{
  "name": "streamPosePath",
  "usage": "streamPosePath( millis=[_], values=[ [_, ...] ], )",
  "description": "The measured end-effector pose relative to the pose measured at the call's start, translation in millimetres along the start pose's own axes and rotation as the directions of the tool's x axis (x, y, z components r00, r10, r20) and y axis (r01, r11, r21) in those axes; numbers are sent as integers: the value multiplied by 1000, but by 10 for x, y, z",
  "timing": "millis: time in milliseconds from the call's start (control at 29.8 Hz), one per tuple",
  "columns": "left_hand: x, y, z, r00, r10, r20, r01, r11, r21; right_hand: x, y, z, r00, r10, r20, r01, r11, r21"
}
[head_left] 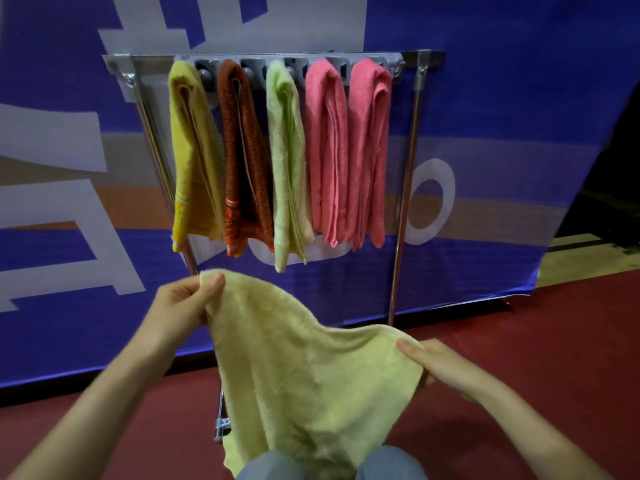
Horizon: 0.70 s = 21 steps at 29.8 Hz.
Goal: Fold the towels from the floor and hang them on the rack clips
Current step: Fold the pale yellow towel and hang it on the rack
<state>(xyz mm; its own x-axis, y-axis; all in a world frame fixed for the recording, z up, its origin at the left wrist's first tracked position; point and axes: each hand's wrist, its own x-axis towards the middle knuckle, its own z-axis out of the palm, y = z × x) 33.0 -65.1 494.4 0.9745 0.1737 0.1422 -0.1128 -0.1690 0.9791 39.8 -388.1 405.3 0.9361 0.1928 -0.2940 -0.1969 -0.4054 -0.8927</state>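
A pale yellow towel (298, 379) hangs spread open in front of me, its lower end draping over my knees. My left hand (180, 306) pinches its upper left corner, raised high. My right hand (438, 363) grips its right edge, lower down. Behind it stands a metal rack (408, 188) with a grey clip bar (252, 64) along the top. Several folded towels hang from the clips: a yellow towel (194, 157), a rust-brown towel (242, 157), a light green towel (287, 168) and two pink towels (346, 154).
A blue printed banner (502, 133) forms a wall right behind the rack. The floor (536, 341) is dark red. The rack's foot (221, 427) stands close to my knees (391, 462). A lighter wooden floor strip shows at the far right.
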Motion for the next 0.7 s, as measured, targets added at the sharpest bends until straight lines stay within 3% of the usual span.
streamPosePath(
  millis=[269, 369, 537, 705],
  values=[
    [-417, -558, 771, 994, -45, 103, 40, 998, 48, -36, -351, 357, 937, -2, 350, -114, 943, 312],
    [-586, -588, 1022, 993, -6, 116, 1, 999, 46, -60, -451, 501, 943, -2, 334, -154, 884, 440],
    [-707, -660, 1154, 992, 85, 88, -101, 977, 187, -89, -538, 659, 960, 36, 278, -220, 712, 667],
    [-757, -656, 1234, 996, 72, 61, -84, 971, 225, -78, -605, 847, 947, 4, 321, -247, 647, 722]
  ],
)
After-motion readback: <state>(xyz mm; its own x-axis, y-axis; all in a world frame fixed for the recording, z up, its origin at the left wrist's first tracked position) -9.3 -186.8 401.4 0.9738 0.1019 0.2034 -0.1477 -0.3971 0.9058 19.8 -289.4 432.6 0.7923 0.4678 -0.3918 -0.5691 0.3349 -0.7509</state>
